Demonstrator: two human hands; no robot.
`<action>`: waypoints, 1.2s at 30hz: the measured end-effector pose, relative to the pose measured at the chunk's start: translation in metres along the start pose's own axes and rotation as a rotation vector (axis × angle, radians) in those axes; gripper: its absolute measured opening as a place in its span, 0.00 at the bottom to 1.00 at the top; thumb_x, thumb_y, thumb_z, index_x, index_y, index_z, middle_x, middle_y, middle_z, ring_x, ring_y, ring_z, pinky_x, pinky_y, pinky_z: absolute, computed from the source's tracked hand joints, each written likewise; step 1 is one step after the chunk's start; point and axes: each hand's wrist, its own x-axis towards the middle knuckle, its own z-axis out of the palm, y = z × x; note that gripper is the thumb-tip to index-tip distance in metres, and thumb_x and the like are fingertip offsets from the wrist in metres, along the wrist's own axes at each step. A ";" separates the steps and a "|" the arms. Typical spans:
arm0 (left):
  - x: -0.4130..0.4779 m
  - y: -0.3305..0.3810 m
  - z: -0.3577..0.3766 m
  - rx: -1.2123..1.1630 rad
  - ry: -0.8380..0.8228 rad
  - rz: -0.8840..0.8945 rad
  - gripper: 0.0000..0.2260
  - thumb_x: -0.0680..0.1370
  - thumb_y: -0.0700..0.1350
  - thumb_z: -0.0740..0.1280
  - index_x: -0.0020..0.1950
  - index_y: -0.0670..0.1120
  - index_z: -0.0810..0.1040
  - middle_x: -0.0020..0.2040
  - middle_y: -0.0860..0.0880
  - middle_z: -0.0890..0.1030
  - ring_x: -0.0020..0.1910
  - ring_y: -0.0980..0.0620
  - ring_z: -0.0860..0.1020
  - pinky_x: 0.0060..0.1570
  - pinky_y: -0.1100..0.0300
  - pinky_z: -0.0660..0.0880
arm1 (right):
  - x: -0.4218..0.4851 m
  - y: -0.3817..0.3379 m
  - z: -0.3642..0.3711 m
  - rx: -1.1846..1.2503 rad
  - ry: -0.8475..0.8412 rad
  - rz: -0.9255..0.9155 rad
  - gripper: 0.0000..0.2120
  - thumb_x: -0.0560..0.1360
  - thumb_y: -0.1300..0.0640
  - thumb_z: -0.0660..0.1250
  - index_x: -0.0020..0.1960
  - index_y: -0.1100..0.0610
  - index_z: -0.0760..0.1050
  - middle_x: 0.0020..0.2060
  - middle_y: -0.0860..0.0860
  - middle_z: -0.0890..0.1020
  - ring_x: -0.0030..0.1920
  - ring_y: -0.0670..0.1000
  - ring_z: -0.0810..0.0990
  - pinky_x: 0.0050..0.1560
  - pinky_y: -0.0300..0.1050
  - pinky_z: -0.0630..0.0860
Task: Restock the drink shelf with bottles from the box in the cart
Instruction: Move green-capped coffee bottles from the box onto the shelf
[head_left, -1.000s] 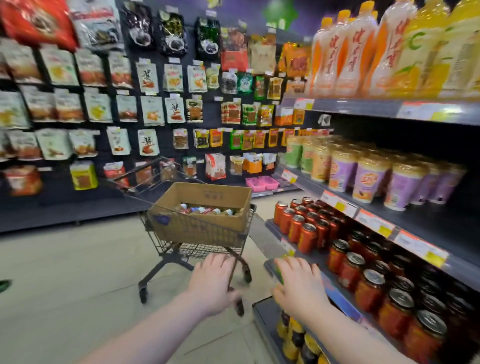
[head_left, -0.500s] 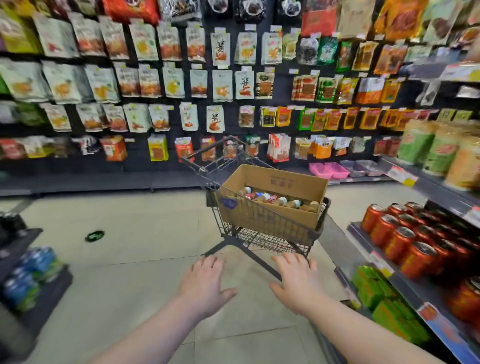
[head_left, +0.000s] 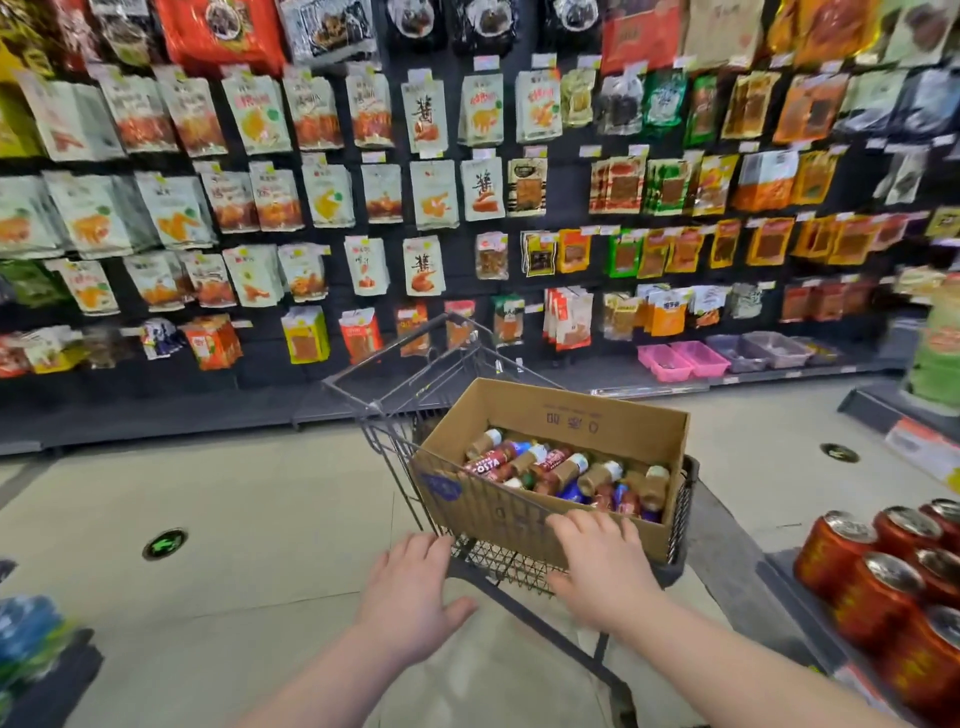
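Hovering at cart (head_left: 684, 499) — left hand (head_left: 410, 597), right hand (head_left: 602, 569).

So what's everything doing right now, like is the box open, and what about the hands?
cardboard box: open at the top, sitting in the cart.
bottles: lying on their sides inside the box.
cart: on the floor, carrying the box.
left hand: open, fingers spread by the cart's near edge.
right hand: open, fingers on the box's near wall.

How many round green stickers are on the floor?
2. One green sticker lies on the floor left of the cart; the other sticker lies right of it, near the red cans. The cart and box may hide more.
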 end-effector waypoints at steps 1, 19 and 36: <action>0.014 0.004 0.002 -0.002 -0.003 0.004 0.34 0.73 0.65 0.60 0.74 0.51 0.57 0.72 0.51 0.62 0.72 0.49 0.59 0.71 0.53 0.57 | 0.013 0.008 0.000 -0.003 -0.003 0.003 0.28 0.75 0.44 0.61 0.73 0.47 0.58 0.71 0.48 0.64 0.72 0.54 0.59 0.73 0.59 0.50; 0.235 -0.009 0.043 -0.048 -0.128 0.209 0.34 0.72 0.65 0.63 0.73 0.51 0.59 0.71 0.51 0.65 0.71 0.49 0.61 0.71 0.50 0.59 | 0.173 0.086 0.048 -0.026 -0.099 0.248 0.28 0.75 0.42 0.60 0.72 0.46 0.58 0.70 0.47 0.65 0.71 0.53 0.61 0.71 0.57 0.55; 0.441 -0.060 0.090 -0.014 -0.345 0.411 0.30 0.73 0.63 0.62 0.71 0.51 0.63 0.70 0.48 0.67 0.69 0.47 0.65 0.67 0.50 0.64 | 0.296 0.113 0.092 0.036 -0.261 0.632 0.29 0.75 0.42 0.60 0.73 0.47 0.57 0.70 0.47 0.66 0.70 0.53 0.64 0.70 0.52 0.60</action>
